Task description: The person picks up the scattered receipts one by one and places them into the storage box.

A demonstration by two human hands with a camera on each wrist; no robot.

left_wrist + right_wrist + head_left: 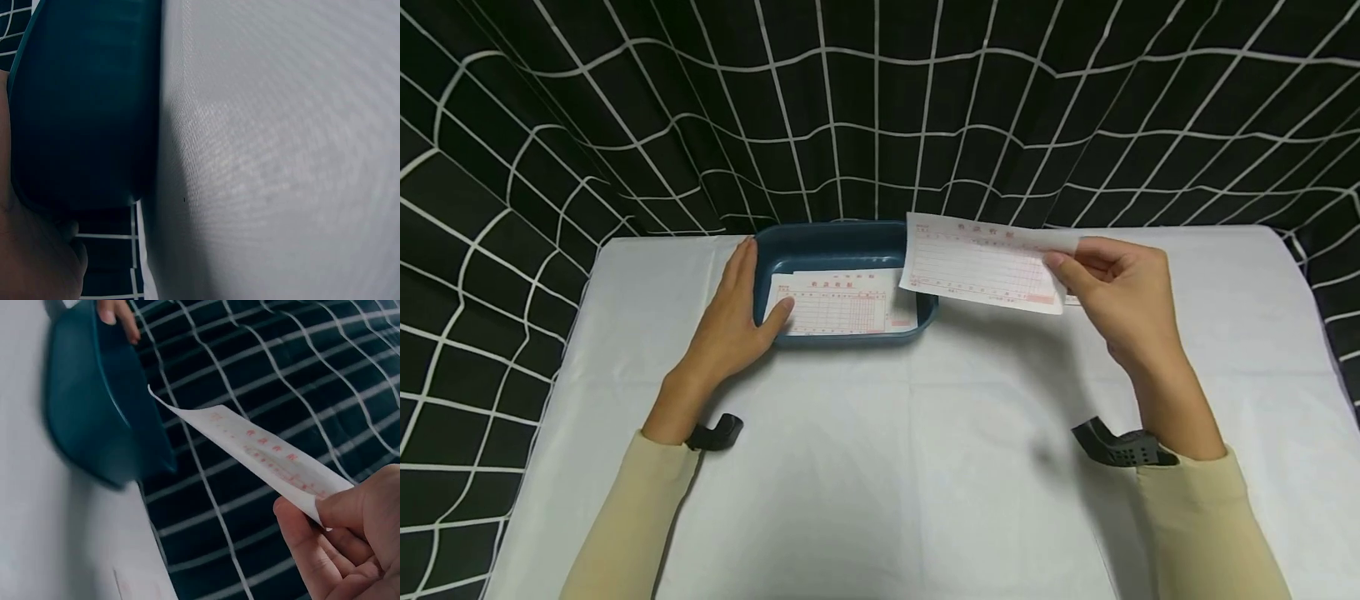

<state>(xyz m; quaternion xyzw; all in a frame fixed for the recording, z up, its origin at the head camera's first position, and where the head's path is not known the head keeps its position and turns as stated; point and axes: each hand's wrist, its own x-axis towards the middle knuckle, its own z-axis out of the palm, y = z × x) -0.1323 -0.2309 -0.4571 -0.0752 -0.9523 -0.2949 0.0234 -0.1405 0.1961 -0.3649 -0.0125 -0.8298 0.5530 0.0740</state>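
A blue plastic basin (850,340) stands near the table's far edge, with several printed paper forms (827,312) lying inside. My left hand (730,321) holds the basin's left end, thumb over the rim above the forms and fingers along the outer side. In the left wrist view part of that hand (37,256) shows beside the basin wall (81,112). My right hand (1123,292) pinches a white form with red print (981,262) by its right end between thumb and fingers. The form is raised, its left end overlapping the basin's right end in the head view.
A white cloth (910,467) covers the table. Paper (1072,300) lies on it behind the right hand, mostly hidden. Black fabric with a white grid (880,108) rises behind the table and at both sides.
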